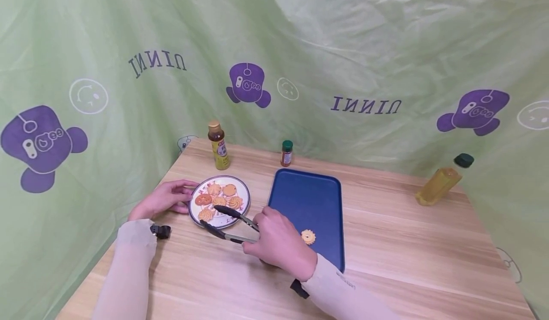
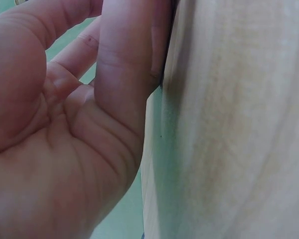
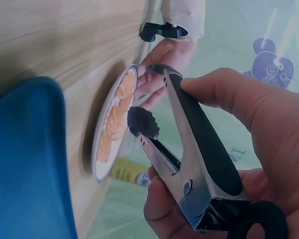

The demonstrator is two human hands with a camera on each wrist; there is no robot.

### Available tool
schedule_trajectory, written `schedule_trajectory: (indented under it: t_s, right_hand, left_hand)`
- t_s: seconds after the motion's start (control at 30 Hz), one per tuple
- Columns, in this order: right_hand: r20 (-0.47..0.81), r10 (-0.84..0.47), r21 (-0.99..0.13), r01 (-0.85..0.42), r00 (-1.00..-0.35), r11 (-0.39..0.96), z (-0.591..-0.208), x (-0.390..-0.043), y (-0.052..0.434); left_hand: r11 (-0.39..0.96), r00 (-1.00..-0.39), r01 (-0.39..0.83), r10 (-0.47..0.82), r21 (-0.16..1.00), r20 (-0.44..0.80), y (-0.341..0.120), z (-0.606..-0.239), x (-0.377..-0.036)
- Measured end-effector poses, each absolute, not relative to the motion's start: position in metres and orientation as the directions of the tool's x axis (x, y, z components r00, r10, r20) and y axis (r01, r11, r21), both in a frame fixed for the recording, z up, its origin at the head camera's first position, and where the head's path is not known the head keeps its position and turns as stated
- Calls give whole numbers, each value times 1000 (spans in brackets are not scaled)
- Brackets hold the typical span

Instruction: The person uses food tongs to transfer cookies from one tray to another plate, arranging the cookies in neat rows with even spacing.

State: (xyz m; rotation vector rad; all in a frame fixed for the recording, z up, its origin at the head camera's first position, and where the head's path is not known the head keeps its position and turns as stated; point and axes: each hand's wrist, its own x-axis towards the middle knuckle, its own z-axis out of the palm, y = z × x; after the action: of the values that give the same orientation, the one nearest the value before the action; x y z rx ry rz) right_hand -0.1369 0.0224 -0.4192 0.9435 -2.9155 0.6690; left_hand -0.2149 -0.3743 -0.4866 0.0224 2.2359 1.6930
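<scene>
My right hand [image 1: 283, 239] grips a pair of kitchen tongs [image 3: 204, 134], thumb on one arm and fingers around the other. The tong arms are spread, with dark tips over the near part of a white plate [image 1: 223, 222] with a blue rim; nothing is held between them. Several cookies [image 1: 235, 202] lie on this plate. My left hand [image 1: 165, 198] rests at the plate's left edge, its relaxed fingers touching the rim. In the left wrist view the hand [image 2: 84, 114] hides most of the plate. One round cookie [image 1: 308, 237] lies on the blue tray [image 1: 304, 196], beside my right hand.
A sauce bottle [image 1: 219, 148] stands behind the plate, and a small green-capped jar [image 1: 287, 153] behind the tray. At the far right a tilted-looking bottle of yellow liquid [image 1: 442, 184] stands on the wooden table [image 1: 386, 243]. A green printed curtain [image 1: 300, 48] surrounds the table.
</scene>
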Motion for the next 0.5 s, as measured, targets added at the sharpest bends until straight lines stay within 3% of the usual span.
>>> schedule_trajectory:
  t_s: [0.5]
  right_hand:
    - [173,-452,-397,-482,-875,781,-429,-123,90]
  left_hand:
    - [324,-942,-188,207,927,-263,-375,-489,-215]
